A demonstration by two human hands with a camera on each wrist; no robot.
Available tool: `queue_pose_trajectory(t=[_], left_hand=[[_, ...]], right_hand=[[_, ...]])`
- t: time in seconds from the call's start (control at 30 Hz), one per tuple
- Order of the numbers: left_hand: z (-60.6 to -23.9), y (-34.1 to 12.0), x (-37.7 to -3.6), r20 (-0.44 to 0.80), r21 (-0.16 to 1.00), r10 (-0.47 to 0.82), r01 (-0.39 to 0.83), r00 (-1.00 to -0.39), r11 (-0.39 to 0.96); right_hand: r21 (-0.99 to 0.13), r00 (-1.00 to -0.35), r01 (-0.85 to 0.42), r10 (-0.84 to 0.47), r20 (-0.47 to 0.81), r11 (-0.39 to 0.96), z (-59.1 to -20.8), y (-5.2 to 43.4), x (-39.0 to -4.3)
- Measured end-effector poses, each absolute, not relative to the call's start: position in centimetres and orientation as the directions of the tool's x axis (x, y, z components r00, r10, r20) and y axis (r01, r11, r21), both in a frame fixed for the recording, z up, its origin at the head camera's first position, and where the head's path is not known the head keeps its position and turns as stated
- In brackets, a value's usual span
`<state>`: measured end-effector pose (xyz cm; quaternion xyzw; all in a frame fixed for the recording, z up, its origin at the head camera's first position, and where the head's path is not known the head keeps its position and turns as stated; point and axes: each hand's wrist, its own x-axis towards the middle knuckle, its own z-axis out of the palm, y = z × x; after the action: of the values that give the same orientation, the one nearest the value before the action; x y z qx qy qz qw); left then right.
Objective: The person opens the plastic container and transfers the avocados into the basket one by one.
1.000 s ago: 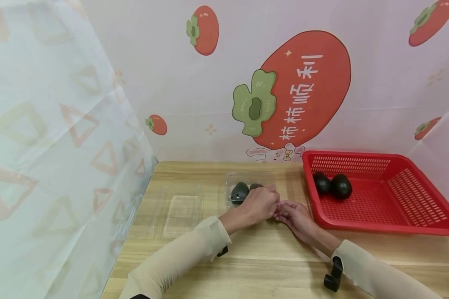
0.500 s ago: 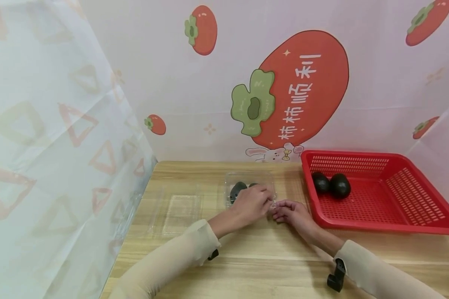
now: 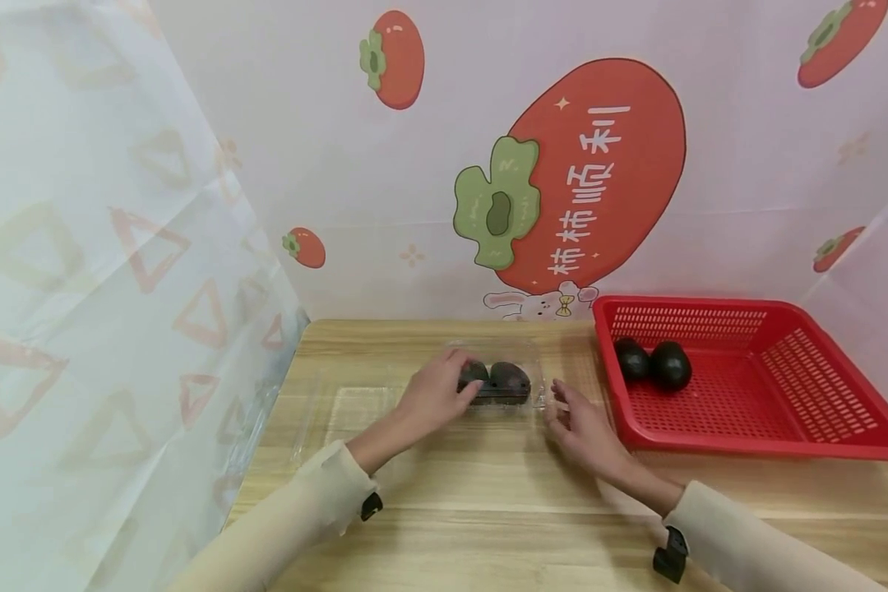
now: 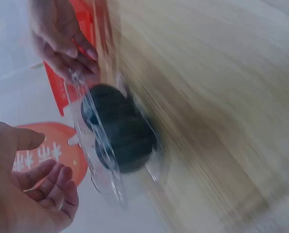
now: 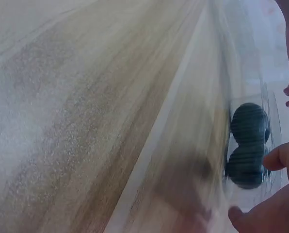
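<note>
Two dark avocados point(image 3: 509, 383) lie side by side in a clear plastic box point(image 4: 116, 180) on the wooden table. My left hand point(image 3: 435, 396) hovers over the box's left part, covering some of the left avocado in the head view. In the left wrist view that same left hand point(image 4: 33, 187) is apart from the box, its fingers loosely bent around nothing. Beside the box's right end is my right hand point(image 3: 586, 432), fingers relaxed and holding nothing. The right wrist view has its thumb and a fingertip close to the box; whether they touch it I cannot tell.
A red plastic basket point(image 3: 755, 448) stands at the right, with two more avocados point(image 3: 669, 366) at its left side. Left of the filled box lies another clear plastic container point(image 3: 355, 411), hard to make out. A printed cloth point(image 3: 385, 164) hangs behind the table point(image 3: 488, 526).
My left hand has moved left from the box's front right corner to its left part, uncovering the right avocado. My right hand has drawn slightly away, and its fingers have spread.
</note>
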<state>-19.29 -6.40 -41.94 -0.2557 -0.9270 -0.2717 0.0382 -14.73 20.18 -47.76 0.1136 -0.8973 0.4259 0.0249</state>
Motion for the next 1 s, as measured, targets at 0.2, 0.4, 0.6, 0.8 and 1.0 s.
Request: queue_pose_trajectory(t=[0.2,0.4,0.6,0.8,1.0], left_hand=[[-41.9,-8.6,-19.6,0.147,0.581,0.385,0.395,-0.911,0.711],[-42.2,-10.0,-19.9,0.035,0.684,0.335,0.267,-0.941,0.679],[-42.5,-10.7,-20.0,-0.066,0.763,0.312,0.154,-0.948,0.627],[-42.6,-11.0,-19.7,-0.184,0.817,0.299,0.023,-0.936,0.576],[-43.2,-11.0,-19.2,-0.224,0.819,0.28,-0.024,-0.933,0.574]], right_hand=[[-0.576,-0.932,-0.357,-0.234,0.278,0.736,-47.8,19.6,-14.2],[-0.42,-0.848,-0.506,-0.347,0.4,0.753,-47.2,18.5,-14.5],[-0.332,-0.779,-0.609,-0.464,0.422,0.72,-45.9,17.1,-15.2],[-0.255,-0.703,-0.702,-0.591,0.395,0.665,-45.0,15.5,-16.1],[-0.158,-0.632,-0.765,-0.68,0.373,0.624,-44.8,14.2,-17.0]])
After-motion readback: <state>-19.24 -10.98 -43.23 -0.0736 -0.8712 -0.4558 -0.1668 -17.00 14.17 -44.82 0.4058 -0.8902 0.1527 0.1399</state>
